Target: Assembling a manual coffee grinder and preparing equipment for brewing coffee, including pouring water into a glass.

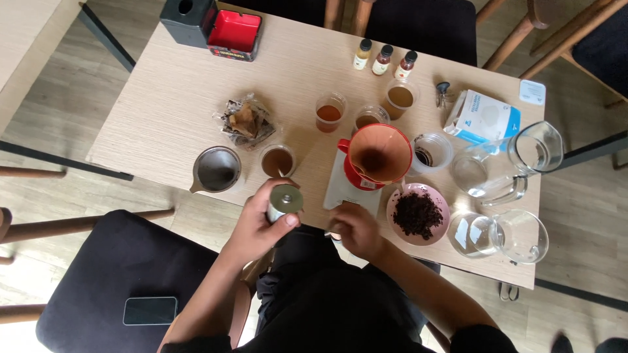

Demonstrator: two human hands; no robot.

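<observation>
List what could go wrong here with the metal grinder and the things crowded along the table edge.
1. The left hand grips the metal grinder right beside a full cup of brown liquid; a jerk might tip it.
2. The right hand works between the scale carrying the orange dripper and the pink plate of grounds; a nudge could scatter grounds.
3. The glass jug sits near the table edge.

Beside the orange-red dripper [380,154]: a pink plate [400,197] of dark brown grounds [417,214] (nearly black), a red-lined black box [234,34] farther off.
</observation>
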